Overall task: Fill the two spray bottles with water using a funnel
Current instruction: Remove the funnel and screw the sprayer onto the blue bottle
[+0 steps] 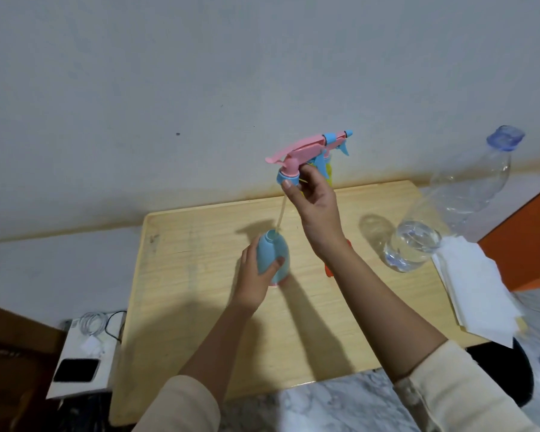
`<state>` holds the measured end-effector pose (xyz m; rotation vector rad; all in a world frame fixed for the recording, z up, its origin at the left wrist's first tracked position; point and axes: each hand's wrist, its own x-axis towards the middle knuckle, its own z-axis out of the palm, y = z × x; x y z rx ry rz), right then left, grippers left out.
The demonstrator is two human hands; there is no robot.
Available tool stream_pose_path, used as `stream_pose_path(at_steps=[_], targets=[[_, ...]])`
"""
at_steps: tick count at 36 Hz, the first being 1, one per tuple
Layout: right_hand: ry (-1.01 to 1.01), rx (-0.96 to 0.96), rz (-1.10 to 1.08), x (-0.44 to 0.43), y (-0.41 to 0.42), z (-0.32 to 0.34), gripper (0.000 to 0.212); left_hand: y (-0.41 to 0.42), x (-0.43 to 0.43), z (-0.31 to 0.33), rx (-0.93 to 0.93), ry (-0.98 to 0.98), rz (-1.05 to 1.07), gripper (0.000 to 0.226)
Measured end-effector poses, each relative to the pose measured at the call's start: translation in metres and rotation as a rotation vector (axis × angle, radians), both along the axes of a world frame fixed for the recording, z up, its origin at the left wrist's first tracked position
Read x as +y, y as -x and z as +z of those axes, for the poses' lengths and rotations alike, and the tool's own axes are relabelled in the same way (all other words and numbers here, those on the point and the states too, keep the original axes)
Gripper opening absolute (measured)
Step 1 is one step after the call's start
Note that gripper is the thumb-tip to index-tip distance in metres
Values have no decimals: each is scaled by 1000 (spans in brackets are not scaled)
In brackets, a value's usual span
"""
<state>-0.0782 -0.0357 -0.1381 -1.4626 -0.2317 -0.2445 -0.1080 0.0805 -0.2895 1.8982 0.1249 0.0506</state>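
Observation:
A light blue spray bottle (273,255) stands on the wooden table (200,275), and my left hand (256,275) grips its body. My right hand (315,204) holds the pink and blue spray head (306,151) lifted above the bottle. The head's thin dip tube (280,213) hangs down, its lower end in the bottle's open neck. Behind my right hand a yellow bottle (329,173) is mostly hidden. An orange object (329,269), perhaps the funnel, peeks out from under my right forearm.
A large clear plastic water bottle (443,219) with a blue cap, holding some water, stands at the table's right. White paper sheets (477,294) lie at the right edge. A white box (85,353) with cables and a phone sits lower left. A wall is behind.

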Motion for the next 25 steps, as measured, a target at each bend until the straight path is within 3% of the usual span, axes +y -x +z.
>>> stream_pose_path(at_steps=[9, 13, 16, 22, 25], targets=[[79, 97, 29, 6, 0, -50, 19, 8, -6, -11, -150, -20, 88, 68], [180, 206, 66, 7, 7, -81, 27, 6, -7, -26, -237, -191, 48, 99], [243, 240, 64, 5, 12, -99, 32, 0, -4, -38, -280, -284, 34, 98], [264, 250, 81, 1, 6, -102, 29, -9, 3, -42, -231, -211, -31, 99], [178, 288, 69, -7, -4, -94, 20, -14, 7, -32, -230, -238, -96, 102]])
